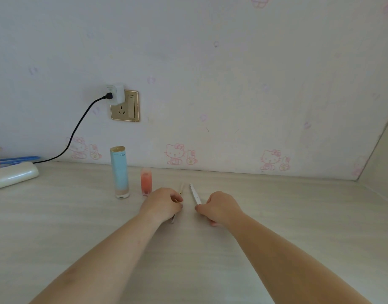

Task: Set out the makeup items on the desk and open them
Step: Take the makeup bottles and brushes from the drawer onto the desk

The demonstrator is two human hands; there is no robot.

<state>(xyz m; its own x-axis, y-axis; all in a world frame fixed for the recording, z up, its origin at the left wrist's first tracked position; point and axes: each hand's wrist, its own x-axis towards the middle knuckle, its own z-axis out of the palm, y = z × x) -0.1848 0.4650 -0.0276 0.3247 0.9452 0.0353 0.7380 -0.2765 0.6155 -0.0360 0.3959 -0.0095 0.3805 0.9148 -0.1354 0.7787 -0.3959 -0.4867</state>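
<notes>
While both hands are working mid-frame, two slim pens are being set on the surface.
Left hand point(161, 204) is pinching a pale pen point(180, 190); right hand point(219, 208) is pinching a white pen point(194, 195). Both look light, stiff, slippery; barrel grip seems best.

Two hands point(161, 205) point(221, 208) on slim pens point(194, 194)

My left hand point(162, 205) covers the middle of a thin gold-tipped pen point(180, 189), my right hand point(219, 209) hides the white pen's point(194, 195) lower end, and the frame's left edge cuts the white case point(13, 174).
</notes>
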